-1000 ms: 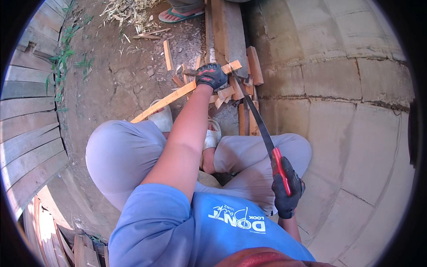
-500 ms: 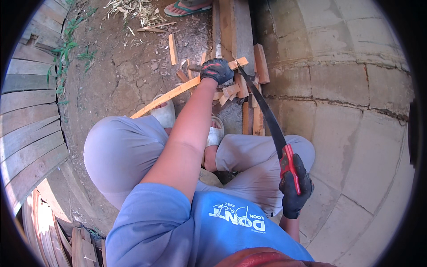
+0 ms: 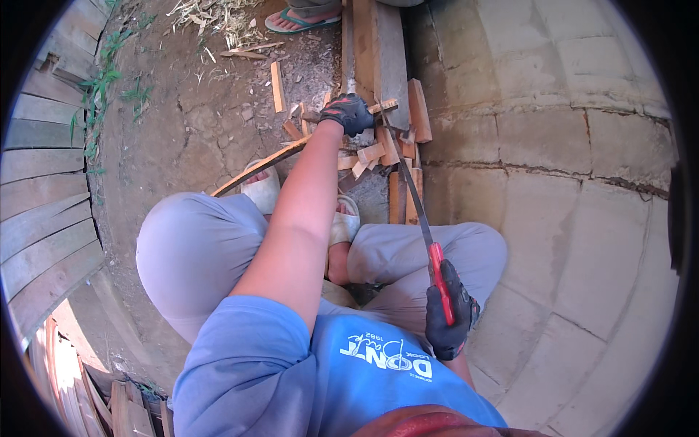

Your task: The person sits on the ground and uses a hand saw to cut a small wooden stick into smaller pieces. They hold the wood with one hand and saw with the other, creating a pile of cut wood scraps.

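Two gloved hands are at work, one saw and one long wooden strip between them. The left hand (image 3: 347, 114) has its grip closed around the strip (image 3: 266, 164), which lies slantwise over the near end of a thick beam (image 3: 391, 62); a short end of it sticks out to the right of the glove. The right hand (image 3: 450, 312) has its grip wrapped around the red handle of the saw (image 3: 416, 191), low and near the right knee. The dark blade runs up and away, its far end meeting the strip just right of the left glove; whether the teeth have bitten in is too small to tell.

Several offcuts (image 3: 371, 153) lie heaped beside the beam, overlapping too much to count surely. One loose stick (image 3: 277, 87) lies apart on the dirt, with pale shavings (image 3: 218, 22) beyond it. Two pale sandals (image 3: 344, 222) are on the person's feet, each partly covered by a leg. One green flip-flop (image 3: 300, 25) shows on another person's foot, that person cut off by the top edge. The middle of the strip is hidden behind the left hand and forearm, and its lower end reaches the left knee, where I cannot tell if it stops.
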Demonstrator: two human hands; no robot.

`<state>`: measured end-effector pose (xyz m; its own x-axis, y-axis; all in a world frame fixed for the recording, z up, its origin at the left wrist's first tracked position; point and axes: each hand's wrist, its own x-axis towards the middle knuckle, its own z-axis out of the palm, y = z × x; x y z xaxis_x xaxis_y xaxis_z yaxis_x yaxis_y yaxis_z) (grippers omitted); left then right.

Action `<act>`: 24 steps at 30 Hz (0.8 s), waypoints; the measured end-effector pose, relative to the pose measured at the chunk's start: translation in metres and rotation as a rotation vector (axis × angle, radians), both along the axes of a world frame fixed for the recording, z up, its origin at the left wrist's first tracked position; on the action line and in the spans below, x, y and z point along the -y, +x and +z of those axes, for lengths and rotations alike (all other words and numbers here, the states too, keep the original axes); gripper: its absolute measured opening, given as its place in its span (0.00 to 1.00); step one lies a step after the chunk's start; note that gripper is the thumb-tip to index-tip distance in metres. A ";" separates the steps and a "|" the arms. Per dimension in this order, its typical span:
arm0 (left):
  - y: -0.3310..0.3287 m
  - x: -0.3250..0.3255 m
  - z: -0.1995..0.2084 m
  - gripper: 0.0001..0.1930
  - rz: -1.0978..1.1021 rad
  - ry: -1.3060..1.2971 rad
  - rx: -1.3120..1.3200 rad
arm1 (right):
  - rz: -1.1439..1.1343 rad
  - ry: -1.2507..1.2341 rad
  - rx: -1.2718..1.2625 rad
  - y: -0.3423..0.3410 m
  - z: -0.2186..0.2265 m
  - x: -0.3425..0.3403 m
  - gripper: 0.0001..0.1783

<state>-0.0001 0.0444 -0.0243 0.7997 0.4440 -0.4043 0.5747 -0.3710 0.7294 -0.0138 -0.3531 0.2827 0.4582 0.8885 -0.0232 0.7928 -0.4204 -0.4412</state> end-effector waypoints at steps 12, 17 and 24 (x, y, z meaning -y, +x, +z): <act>-0.005 0.027 0.024 0.19 0.285 0.205 -0.044 | -0.051 -0.041 0.016 0.007 -0.009 -0.033 0.25; -0.003 0.028 0.008 0.18 0.327 0.271 -0.030 | 0.041 0.035 -0.019 0.015 -0.040 -0.076 0.24; -0.001 0.040 0.020 0.16 0.346 0.302 -0.013 | 0.082 0.113 -0.040 0.048 -0.100 -0.149 0.24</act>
